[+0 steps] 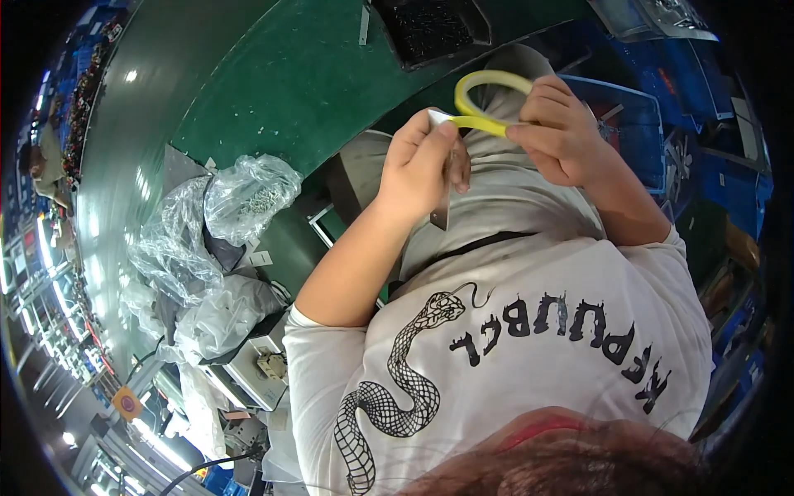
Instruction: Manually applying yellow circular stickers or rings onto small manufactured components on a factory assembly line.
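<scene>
My right hand (562, 128) grips a yellow roll of tape (488, 83) held over my lap. My left hand (426, 165) pinches the free end of the tape next to the roll and also holds a thin dark flat strip (441, 211) that hangs down from the fingers. Both hands are close together, just in front of the green work table (289, 83). My white shirt with a snake print fills the lower part of the view.
A black tray of small parts (434, 29) sits on the green table. Clear plastic bags (240, 198) with small metal pieces lie at the left, above a grey machine (256, 364). Blue crates (628, 116) stand at the right.
</scene>
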Available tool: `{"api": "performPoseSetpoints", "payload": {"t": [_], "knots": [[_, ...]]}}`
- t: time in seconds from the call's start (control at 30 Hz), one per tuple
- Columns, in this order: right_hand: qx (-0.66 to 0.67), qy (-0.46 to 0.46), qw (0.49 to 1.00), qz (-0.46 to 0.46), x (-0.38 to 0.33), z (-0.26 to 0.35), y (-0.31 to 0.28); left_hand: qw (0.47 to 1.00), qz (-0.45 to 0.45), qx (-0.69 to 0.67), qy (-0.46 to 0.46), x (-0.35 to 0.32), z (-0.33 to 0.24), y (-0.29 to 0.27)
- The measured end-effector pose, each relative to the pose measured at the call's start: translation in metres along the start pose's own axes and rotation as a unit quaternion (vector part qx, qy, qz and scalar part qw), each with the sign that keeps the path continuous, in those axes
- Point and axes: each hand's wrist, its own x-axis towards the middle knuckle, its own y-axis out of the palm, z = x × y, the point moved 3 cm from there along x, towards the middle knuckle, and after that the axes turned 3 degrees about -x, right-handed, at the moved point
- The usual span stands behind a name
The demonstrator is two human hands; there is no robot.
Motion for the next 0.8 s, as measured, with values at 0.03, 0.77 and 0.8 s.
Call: {"api": "performPoseSetpoints", "payload": {"t": [0.03, 0.77, 0.8], "knots": [[-0.032, 0.003, 0.999, 0.007, -0.001, 0.0, 0.0, 0.999, 0.006, -0.035, -0.009, 0.0, 0.0, 0.0], [-0.142, 0.083, 0.984, 0.068, 0.014, 0.014, -0.003, 0.979, -0.115, 0.158, 0.059, 0.002, -0.002, 0.005], [-0.145, 0.086, 0.984, 0.064, 0.014, 0.014, -0.002, 0.974, -0.129, 0.181, 0.055, 0.001, -0.002, 0.005]]}}
